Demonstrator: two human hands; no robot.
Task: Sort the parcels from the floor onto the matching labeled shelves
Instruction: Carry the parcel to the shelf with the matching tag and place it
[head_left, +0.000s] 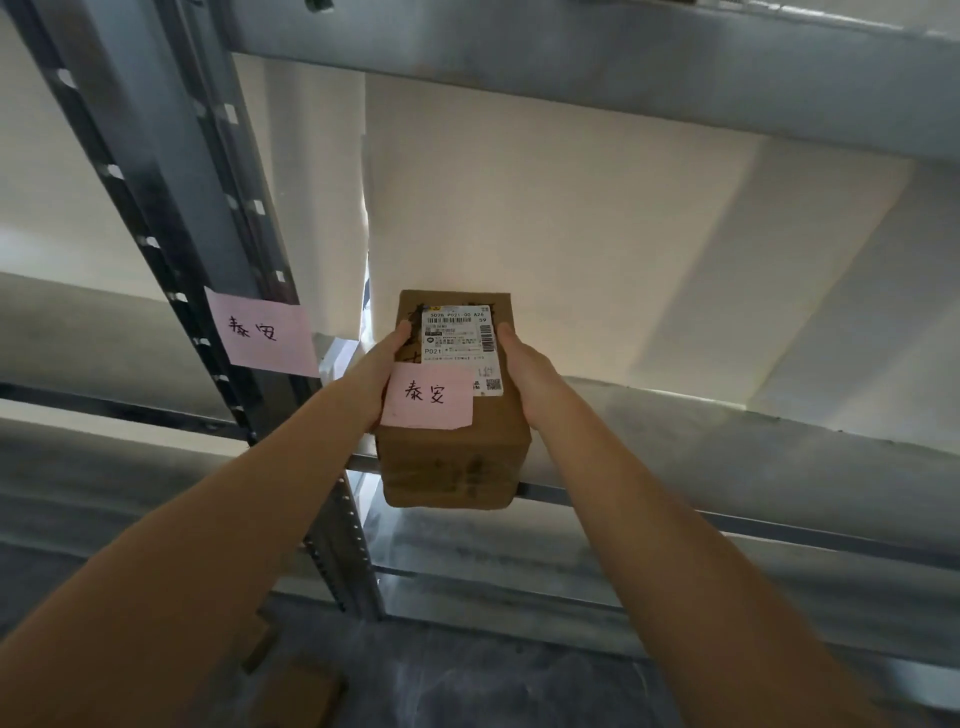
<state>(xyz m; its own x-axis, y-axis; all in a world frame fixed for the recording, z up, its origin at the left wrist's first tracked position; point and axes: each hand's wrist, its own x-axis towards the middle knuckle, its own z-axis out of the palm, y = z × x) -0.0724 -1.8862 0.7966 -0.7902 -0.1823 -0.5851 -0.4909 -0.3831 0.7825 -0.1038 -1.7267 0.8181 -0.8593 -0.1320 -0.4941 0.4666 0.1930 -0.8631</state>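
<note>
A small brown cardboard parcel (457, 457) is held up at the front edge of a grey metal shelf (727, 457). It carries a white shipping label and a pink handwritten note (428, 402) on top. My left hand (382, 364) grips its left side and my right hand (530, 374) grips its right side. A matching pink handwritten label (262, 332) is stuck on the shelf upright (171, 234) just left of the parcel. The parcel's underside appears clear of the shelf board.
Another shelf board (571, 52) spans overhead. A pale wall lies behind the rack. Lower shelf rails (779, 535) run beneath. Brown cardboard (291, 675) lies at the bottom left on the dark floor.
</note>
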